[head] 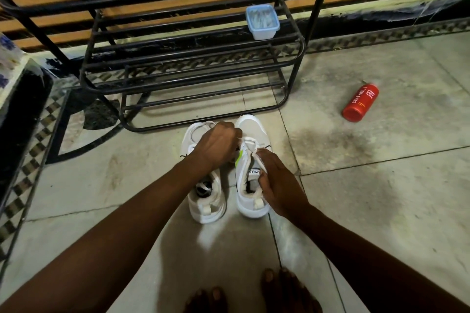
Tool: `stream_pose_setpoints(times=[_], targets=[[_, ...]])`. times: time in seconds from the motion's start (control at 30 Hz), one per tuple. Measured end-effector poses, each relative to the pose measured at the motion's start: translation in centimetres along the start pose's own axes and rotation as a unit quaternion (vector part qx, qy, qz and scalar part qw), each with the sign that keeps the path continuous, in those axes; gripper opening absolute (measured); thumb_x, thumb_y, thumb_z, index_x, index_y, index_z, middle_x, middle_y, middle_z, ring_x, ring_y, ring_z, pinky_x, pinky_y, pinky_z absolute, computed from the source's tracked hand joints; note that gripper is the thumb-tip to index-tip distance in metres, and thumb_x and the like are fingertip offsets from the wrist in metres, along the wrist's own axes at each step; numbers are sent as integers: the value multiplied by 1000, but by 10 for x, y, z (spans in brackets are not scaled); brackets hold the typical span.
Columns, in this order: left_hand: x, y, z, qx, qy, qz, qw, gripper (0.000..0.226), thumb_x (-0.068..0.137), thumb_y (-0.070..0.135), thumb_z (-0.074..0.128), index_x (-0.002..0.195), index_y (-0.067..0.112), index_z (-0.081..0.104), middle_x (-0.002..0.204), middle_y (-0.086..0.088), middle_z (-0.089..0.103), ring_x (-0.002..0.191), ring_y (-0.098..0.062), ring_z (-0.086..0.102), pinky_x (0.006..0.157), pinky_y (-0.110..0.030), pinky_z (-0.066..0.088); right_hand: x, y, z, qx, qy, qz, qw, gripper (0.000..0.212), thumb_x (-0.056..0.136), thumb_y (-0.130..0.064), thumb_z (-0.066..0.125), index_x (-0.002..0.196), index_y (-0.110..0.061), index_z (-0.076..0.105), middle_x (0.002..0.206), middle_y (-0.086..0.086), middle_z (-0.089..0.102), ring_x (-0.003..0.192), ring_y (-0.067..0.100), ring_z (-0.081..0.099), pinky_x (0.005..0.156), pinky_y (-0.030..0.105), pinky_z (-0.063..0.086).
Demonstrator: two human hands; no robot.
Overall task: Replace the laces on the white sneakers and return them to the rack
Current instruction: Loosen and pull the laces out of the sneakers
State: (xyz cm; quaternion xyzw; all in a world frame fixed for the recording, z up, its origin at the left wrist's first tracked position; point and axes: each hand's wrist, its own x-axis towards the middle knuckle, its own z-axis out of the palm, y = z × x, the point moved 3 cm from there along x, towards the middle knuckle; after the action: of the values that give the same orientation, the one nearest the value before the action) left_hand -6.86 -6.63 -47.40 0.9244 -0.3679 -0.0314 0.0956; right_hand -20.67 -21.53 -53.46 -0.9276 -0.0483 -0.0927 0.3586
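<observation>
**White sneakers standing on the floor, both hands busy at the right one**

The pair is sitting side by side, toes pointing toward the rack at 12 o'clock. The left hand is hanging over the left sneaker, fingers curled, pinching the lace of the right sneaker. The right hand, at 4 o'clock from the left, is gripping that sneaker's opening edge. Both forearms are stretching forward and converging.
</observation>
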Motion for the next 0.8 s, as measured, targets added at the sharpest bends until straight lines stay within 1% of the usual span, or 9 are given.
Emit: stream_pose_setpoints(times=[0.1,0.23,0.27,0.37,0.47,0.53,0.6,0.67,0.8], targets=[[1,1,-3,-18,23,-3,1000,3,82,6,65,81,8,66,84,-14,63,81,-34,61,67,-40,50,1,0,0,-11,-3,-4,1000,56,98,-28,36,149,-6,44,153,11,46,143,23,42,116,22,33],[-1,-7,-14,-163,90,-91,978,17,94,5,61,80,15,63,80,-2,64,79,-23,58,64,-31,33,2,-2,0,-11,-5,-4,1000,57,96,-27,36,148,-6,45,152,11,47,142,23,44,112,29,41],[-4,-8,-13,-201,92,-113,969,20,96,6,61,79,18,60,79,0,66,79,-21,61,63,-31,36,1,-2,0,-9,-6,-4,1000,57,96,-26,36,148,-6,45,153,11,46,143,23,44,111,30,42],[-10,-6,-6,-280,110,-174,938,20,99,9,58,82,17,58,86,3,73,79,-11,63,64,-10,41,1,-2,-1,6,-10,1,1000,58,94,-25,36,148,-5,44,152,12,47,142,24,44,112,35,42],[-9,-8,-1,-335,108,-219,910,22,101,10,56,80,18,55,95,7,78,88,-10,69,68,-23,46,2,-4,-2,6,-10,14,1000,59,92,-24,36,148,-6,44,151,11,48,141,24,46,110,36,44],[-9,-9,1,-399,91,-243,879,23,103,8,52,81,14,53,96,4,79,89,-9,73,64,-23,46,3,-6,-2,11,-5,24,1000,59,92,-24,35,147,-7,45,150,11,48,140,24,46,110,36,45],[-12,-8,-1,-499,86,-271,818,23,106,4,45,84,11,50,100,-8,79,86,-18,75,58,-24,45,2,-6,-3,21,1,27,999,58,92,-23,35,146,-7,46,149,11,49,139,24,48,110,36,45],[-15,-9,-8,-583,90,-285,756,28,106,0,40,83,16,46,103,-19,77,88,-29,74,58,-27,42,2,-6,-4,31,3,23,999,57,92,-23,36,146,-6,47,149,11,50,138,24,48,110,38,44],[-15,-4,-19,-589,99,-277,752,24,108,2,39,88,13,48,93,-22,75,77,-30,72,54,-22,47,3,-7,-7,24,-1,20,1000,59,92,-25,35,147,-9,45,150,9,49,137,24,49,107,35,47]])
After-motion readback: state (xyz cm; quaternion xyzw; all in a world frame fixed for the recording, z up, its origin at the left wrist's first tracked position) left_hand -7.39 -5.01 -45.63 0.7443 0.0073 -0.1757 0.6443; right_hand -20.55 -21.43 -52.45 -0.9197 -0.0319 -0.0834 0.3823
